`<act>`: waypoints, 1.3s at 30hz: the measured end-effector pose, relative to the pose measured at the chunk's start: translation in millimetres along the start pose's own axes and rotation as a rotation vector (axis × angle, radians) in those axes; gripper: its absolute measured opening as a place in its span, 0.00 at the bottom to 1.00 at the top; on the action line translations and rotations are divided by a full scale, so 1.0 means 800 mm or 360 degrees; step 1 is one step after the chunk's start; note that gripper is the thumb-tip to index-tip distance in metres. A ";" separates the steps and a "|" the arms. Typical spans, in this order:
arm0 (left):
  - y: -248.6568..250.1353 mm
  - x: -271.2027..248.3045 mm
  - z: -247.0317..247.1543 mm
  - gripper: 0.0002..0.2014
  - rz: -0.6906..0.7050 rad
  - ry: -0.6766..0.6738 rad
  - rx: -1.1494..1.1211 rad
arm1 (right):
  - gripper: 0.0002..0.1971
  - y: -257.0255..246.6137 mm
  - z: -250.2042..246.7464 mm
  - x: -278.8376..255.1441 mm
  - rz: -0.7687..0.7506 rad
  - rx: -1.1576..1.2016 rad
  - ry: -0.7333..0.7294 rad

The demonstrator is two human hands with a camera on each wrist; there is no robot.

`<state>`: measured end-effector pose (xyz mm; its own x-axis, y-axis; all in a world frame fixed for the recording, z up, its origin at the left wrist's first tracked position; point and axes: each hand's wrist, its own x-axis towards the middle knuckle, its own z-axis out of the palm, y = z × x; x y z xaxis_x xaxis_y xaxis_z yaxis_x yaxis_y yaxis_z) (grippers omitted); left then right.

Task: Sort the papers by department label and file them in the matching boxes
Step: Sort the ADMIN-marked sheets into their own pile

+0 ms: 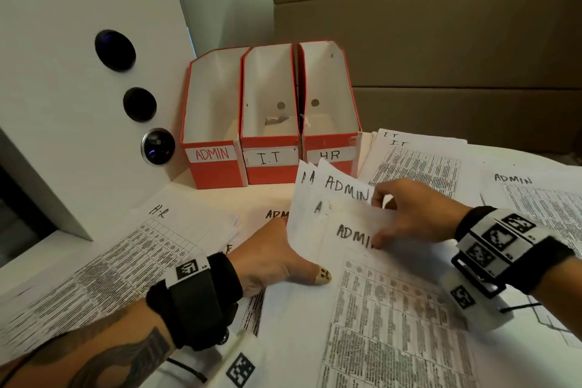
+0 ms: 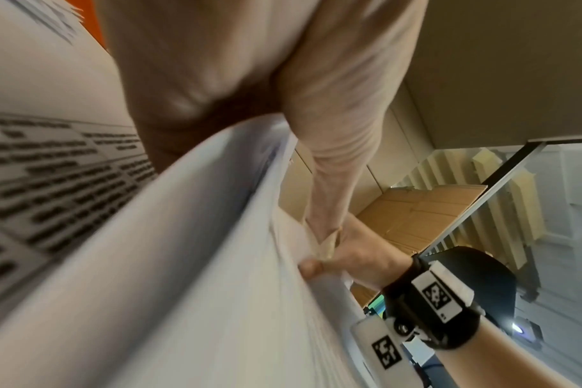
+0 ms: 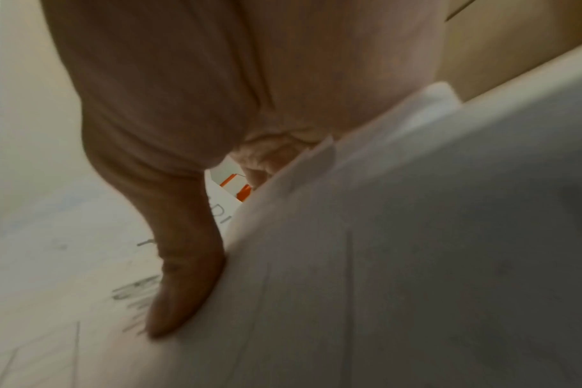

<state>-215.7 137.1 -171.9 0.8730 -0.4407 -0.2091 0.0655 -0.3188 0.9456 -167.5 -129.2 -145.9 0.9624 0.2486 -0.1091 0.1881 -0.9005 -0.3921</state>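
Three red file boxes stand at the back, labelled ADMIN (image 1: pixel 213 154), I.T (image 1: pixel 271 158) and HR (image 1: pixel 330 155). In the middle, both hands hold a fanned bundle of ADMIN papers (image 1: pixel 343 192), its top edge lifted. My left hand (image 1: pixel 296 261) grips the bundle's left side, thumb (image 2: pixel 326 231) on top and fingers hidden beneath. My right hand (image 1: pixel 382 220) pinches the top right corner, thumb (image 3: pixel 183 302) pressed on the handwritten ADMIN word of the front sheet (image 3: pixel 399 262). The bundle (image 2: pixel 190 262) runs between both hands.
An HR pile (image 1: pixel 151 239) lies at the left, an I.T pile (image 1: pixel 412 161) at the back right, and another ADMIN sheet (image 1: pixel 535 198) at the far right. A white cabinet with black knobs (image 1: pixel 115 50) stands left of the boxes. Brown cardboard (image 1: pixel 441 41) forms the backdrop.
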 end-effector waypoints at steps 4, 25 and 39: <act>0.010 -0.003 -0.019 0.28 0.0130 0.0278 0.0001 | 0.25 -0.010 -0.023 -0.009 -0.0059 0.0167 0.0502; 0.088 -0.033 -0.067 0.24 0.1057 0.0918 -0.0434 | 0.24 -0.074 -0.029 -0.037 -0.0765 0.1560 0.1200; 0.063 -0.030 -0.052 0.16 0.0977 0.1349 0.0142 | 0.13 -0.098 -0.014 -0.034 -0.0664 0.1554 0.1237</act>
<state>-213.0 166.6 -108.7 0.7991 0.1734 0.5757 -0.5088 -0.3152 0.8011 -206.5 -69.6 -101.9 0.7893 -0.1207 0.6021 0.5940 -0.0982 -0.7984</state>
